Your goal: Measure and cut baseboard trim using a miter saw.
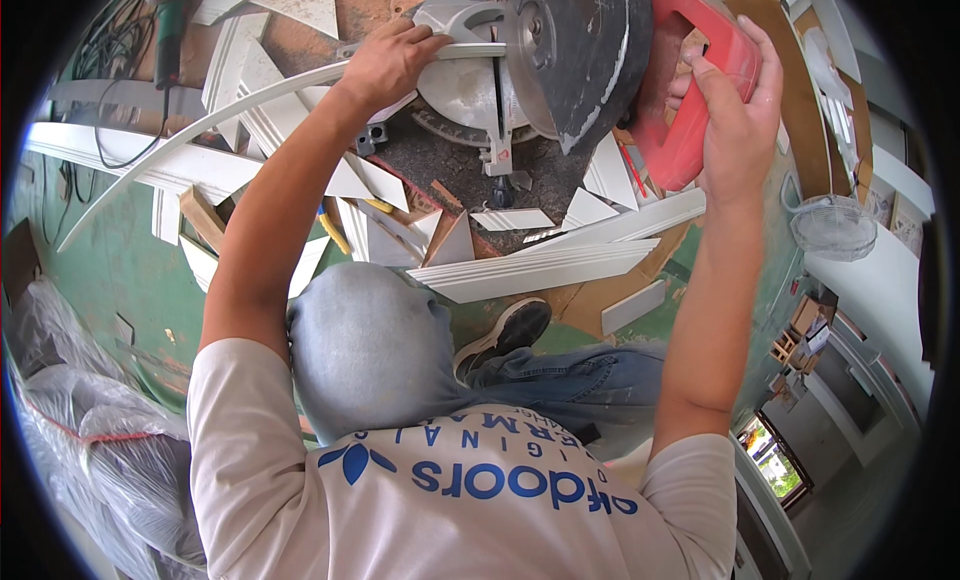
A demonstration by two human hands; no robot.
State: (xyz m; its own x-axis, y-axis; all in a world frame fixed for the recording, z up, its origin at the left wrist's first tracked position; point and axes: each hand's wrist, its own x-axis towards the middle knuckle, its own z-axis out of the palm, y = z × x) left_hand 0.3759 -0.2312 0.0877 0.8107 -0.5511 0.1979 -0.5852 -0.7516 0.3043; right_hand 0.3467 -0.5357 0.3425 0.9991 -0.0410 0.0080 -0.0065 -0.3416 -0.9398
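Note:
My left hand (395,65) is closed over a long, thin white trim strip (200,127), pressing it at the metal fence (455,20) of a mitre saw. The strip's right end reaches the slot in the round saw table (450,90), and its left part curves away across the offcuts. My right hand (730,105) is wrapped round the red handle (665,150) of the saw, right of the dark blade housing (570,50). The blade's lower teeth show below the table's rim; whether it spins I cannot tell.
Several white moulding offcuts (530,270) surround the saw on the green floor (130,300). A green grinder (170,35) with cords lies upper left, yellow-handled tools (335,235) below the saw. Plastic-wrapped bundles (100,430) sit left, cardboard (835,100) and a wire fan guard (833,230) right.

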